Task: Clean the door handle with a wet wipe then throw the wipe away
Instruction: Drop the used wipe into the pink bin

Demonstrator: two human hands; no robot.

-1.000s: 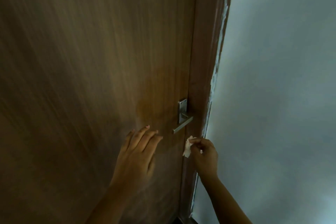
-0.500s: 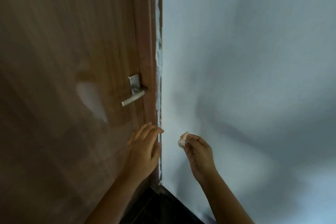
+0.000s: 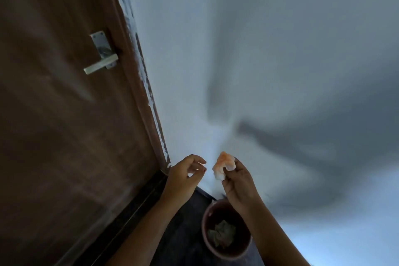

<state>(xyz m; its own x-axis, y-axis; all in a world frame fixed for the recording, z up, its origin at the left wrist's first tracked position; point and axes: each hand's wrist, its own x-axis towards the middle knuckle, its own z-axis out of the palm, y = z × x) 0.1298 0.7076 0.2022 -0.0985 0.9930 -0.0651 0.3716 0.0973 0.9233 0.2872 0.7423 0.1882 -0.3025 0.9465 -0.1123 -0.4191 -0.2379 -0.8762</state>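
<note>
**Head view: wipe held over the bin, handle left behind**

Head camera looks down a wall corner. Right hand (image 3: pixel 239 183) pinches the crumpled wet wipe (image 3: pixel 222 166) between thumb and fingertips, wad pointing up and clear of the palm. Judgement: a light fingertip pinch keeps the soiled side off the skin and lets it drop with a simple release. The wipe shows an orange-pink tint; whether that is dirt or lighting, cannot tell.

Left hand (image 3: pixel 185 177) is empty, fingers loosely curled, just beside the wipe but not touching it.

Door handle (image 3: pixel 101 63) sits on the brown door (image 3: pixel 54 136), well apart from both hands, lever horizontal, nothing on it. Judgement: wiping appears finished.

Bin (image 3: pixel 226 255) stands on the dark floor (image 3: pixel 183 233) against the white wall (image 3: pixel 259 49), below and nearer than the right hand, partly hidden by the forearm. Crumpled waste (image 3: pixel 222 234) already lies inside.

Judgement: disposal step in hand; the wipe needs lowering toward the bin mouth before release, or it may miss.
</note>
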